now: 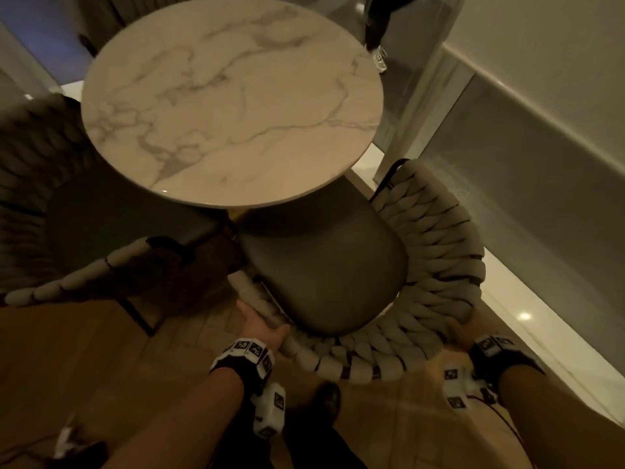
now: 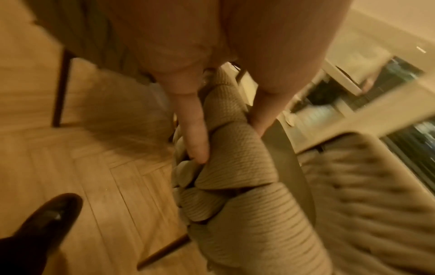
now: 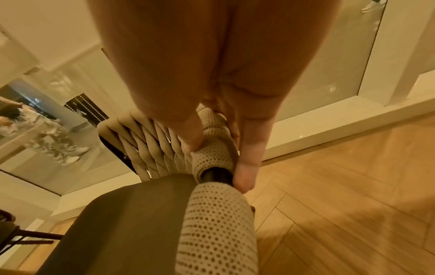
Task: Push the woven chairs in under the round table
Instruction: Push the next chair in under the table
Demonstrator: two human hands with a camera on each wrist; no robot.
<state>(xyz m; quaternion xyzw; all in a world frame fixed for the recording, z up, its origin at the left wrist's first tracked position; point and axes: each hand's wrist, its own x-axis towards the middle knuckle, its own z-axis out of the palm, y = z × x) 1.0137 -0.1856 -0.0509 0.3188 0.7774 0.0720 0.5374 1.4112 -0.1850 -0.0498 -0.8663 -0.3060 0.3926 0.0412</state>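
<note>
The round marble table (image 1: 233, 106) stands ahead of me. Before it is a woven chair (image 1: 436, 252) with a grey seat cushion (image 1: 324, 275), whose front edge lies under the tabletop rim. My left hand (image 1: 262, 321) grips the left end of its braided back rail. My right hand (image 1: 463, 328) grips the rail on the right side. In the left wrist view, my left hand (image 2: 227, 137) has thumb and fingers wrapped round the thick rope (image 2: 240, 160). In the right wrist view, my right hand (image 3: 219, 161) clasps the knitted rail (image 3: 212, 156) the same way.
A second woven chair (image 1: 84, 275) stands at the left, its seat partly under the table; another dark one (image 1: 30, 157) sits farther left. A glass partition (image 1: 507, 157) on a white ledge (image 1: 541, 319) runs along the right. My shoe (image 1: 328, 397) is on the herringbone floor. Someone's legs (image 1: 377, 28) show beyond.
</note>
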